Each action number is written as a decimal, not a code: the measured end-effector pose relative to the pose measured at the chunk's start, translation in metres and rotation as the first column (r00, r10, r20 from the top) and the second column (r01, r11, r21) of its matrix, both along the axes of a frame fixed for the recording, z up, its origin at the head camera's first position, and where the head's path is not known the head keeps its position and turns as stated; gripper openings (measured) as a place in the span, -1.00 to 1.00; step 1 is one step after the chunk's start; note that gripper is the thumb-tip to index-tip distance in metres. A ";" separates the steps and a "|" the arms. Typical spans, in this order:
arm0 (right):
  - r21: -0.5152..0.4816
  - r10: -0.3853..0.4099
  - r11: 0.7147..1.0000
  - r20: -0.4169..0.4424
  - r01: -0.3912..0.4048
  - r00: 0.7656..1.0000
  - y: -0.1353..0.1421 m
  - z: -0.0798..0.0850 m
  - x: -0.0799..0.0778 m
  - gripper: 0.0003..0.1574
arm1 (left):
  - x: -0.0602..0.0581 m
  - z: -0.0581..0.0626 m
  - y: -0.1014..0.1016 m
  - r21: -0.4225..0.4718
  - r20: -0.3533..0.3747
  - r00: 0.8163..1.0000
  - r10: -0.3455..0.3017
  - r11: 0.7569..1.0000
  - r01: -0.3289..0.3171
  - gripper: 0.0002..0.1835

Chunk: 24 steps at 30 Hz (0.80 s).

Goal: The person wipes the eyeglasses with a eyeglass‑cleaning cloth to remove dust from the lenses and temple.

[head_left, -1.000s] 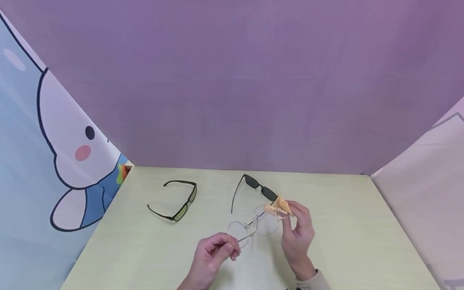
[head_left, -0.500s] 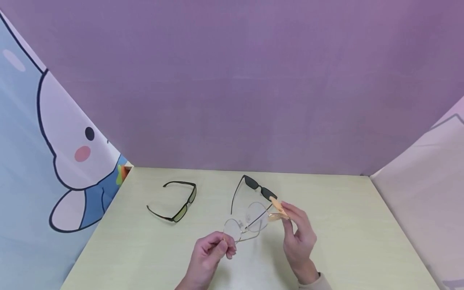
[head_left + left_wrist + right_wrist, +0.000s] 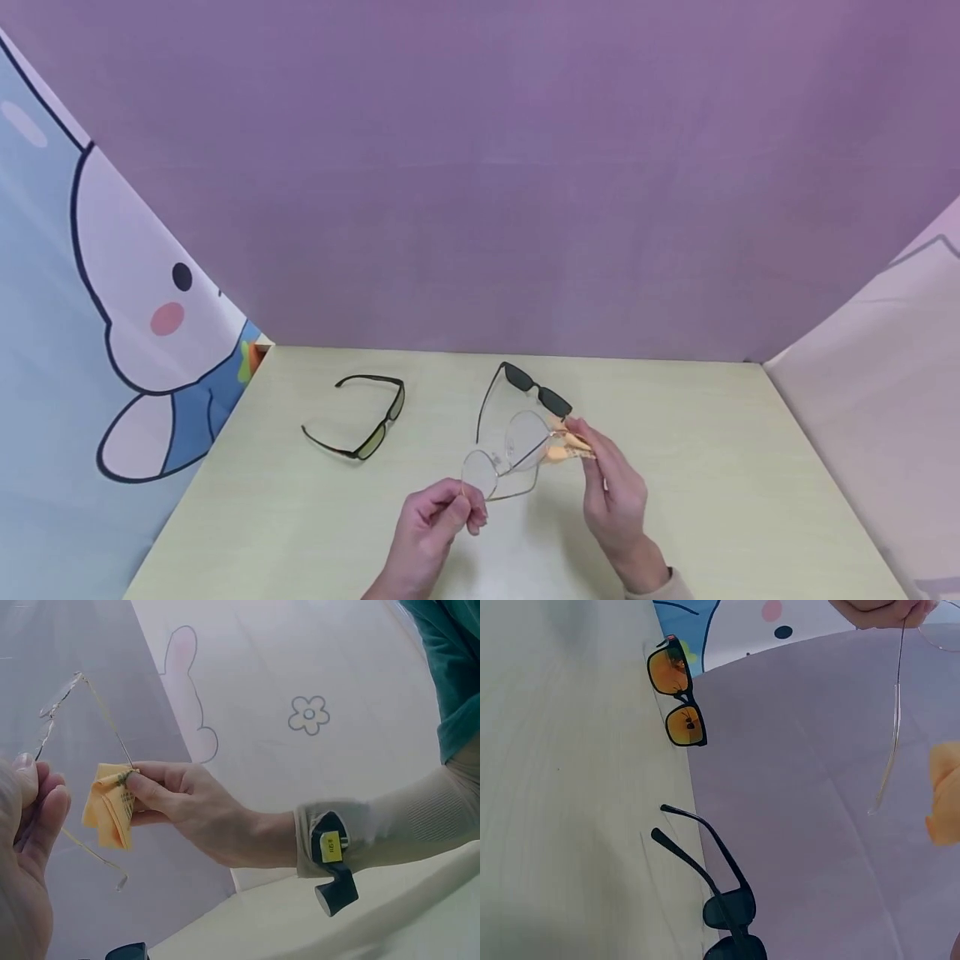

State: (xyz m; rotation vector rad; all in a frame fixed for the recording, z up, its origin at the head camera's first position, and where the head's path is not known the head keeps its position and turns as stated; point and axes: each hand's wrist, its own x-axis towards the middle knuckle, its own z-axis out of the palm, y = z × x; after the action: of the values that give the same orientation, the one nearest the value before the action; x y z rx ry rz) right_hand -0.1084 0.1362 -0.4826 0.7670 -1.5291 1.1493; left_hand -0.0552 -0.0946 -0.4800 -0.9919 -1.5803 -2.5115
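My left hand (image 3: pixel 437 527) pinches a pair of clear round eyeglasses (image 3: pixel 527 440) with a thin metal frame, at the outer edge of one lens. The eyeglasses are held up over the table. A yellow-orange cleaning cloth (image 3: pixel 568 454) is gripped by my right hand (image 3: pixel 617 492) at the far side of the frame. From the left wrist view, the cloth (image 3: pixel 112 806) is folded round one temple arm, with the right thumb pressing on it. The other temple arm (image 3: pixel 97 859) hangs free below.
Black sunglasses (image 3: pixel 536 387) lie unfolded behind the eyeglasses. Another black-framed pair with yellowish lenses (image 3: pixel 382 425) rests on the left of the pale table (image 3: pixel 720 467). A purple backdrop (image 3: pixel 525 183) rises behind, and printed fabric walls (image 3: pixel 150 275) flank the sides.
The eyeglasses have shifted slightly left and tilted. My right hand has moved a little up and left, turning the cloth along the temple arm. Both pairs on the table stay put.
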 end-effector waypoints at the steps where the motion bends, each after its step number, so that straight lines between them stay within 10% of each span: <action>1: -0.004 0.000 1.000 0.009 0.000 1.000 0.000 -0.001 0.000 -0.66 | 0.000 0.000 0.000 0.003 0.005 1.000 -0.002 1.000 0.002 -0.83; 10: -0.154 0.023 0.988 0.055 -0.015 0.998 0.004 -0.005 -0.001 -0.60 | 0.002 0.000 -0.002 -0.023 0.039 0.999 0.007 1.000 -0.006 -0.84; 24: -0.002 0.005 1.000 0.200 -0.005 0.980 0.007 -0.029 0.002 -0.61 | 0.000 0.002 -0.002 -0.038 0.079 0.996 0.029 0.999 -0.026 -0.81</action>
State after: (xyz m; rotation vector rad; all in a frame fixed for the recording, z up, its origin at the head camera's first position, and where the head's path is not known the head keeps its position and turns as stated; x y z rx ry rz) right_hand -0.1069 0.1434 -0.5118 0.6699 -1.6931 1.2615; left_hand -0.0549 -0.0961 -0.4782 -0.8776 -1.6550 -2.5429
